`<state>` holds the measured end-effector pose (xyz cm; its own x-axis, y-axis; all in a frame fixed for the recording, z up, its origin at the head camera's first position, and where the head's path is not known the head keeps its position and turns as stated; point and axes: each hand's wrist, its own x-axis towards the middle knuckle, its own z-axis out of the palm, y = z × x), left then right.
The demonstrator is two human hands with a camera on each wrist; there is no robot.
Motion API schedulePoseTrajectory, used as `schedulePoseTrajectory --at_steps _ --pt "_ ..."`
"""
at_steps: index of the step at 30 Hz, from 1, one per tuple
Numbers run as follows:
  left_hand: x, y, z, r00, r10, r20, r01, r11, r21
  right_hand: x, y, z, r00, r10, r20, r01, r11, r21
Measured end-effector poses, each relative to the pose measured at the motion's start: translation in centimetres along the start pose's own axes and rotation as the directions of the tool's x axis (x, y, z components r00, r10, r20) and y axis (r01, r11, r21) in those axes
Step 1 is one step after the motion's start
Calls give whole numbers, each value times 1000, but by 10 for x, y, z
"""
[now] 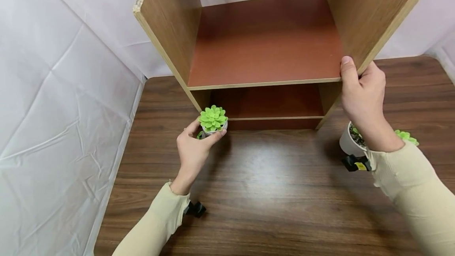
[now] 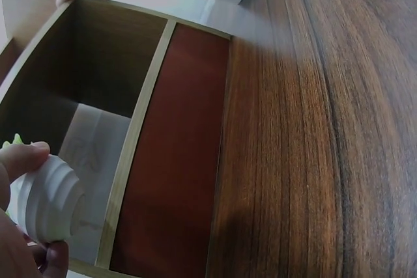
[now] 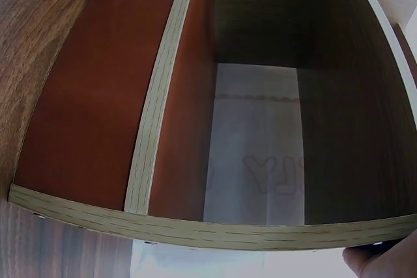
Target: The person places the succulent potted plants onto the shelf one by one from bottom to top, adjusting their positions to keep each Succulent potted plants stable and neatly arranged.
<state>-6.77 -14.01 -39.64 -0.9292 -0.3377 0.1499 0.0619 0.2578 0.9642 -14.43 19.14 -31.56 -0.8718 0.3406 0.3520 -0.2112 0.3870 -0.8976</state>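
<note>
My left hand point(image 1: 193, 147) holds a small potted succulent point(image 1: 213, 117), bright green, by its white pot, fingers and thumb on opposite sides. In the left wrist view the ridged, tapering white pot point(image 2: 51, 200) is off the table, in front of the lower compartment's opening. A wooden shelf unit point(image 1: 264, 46) with reddish-brown shelves stands upright on the table. My right hand point(image 1: 365, 94) grips the front edge of its right side panel at the middle shelf, thumb inside and fingers outside. Only part of that hand point(image 3: 384, 260) shows in the right wrist view's corner.
Behind my right wrist stands a white pot point(image 1: 350, 141) with dark filling and green leaves, partly hidden by the arm. The dark wood-grain table point(image 1: 263, 192) extends in front of the shelf unit. White sheeting point(image 1: 67, 102) hangs along the left side and back.
</note>
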Motion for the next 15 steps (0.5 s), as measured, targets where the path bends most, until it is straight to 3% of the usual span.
schedulePoseTrajectory --at_steps 15 --pt "6 -6 13 999 49 7 -48 996 -76 4 2 0 1000 19 9 -19 1000 -4"
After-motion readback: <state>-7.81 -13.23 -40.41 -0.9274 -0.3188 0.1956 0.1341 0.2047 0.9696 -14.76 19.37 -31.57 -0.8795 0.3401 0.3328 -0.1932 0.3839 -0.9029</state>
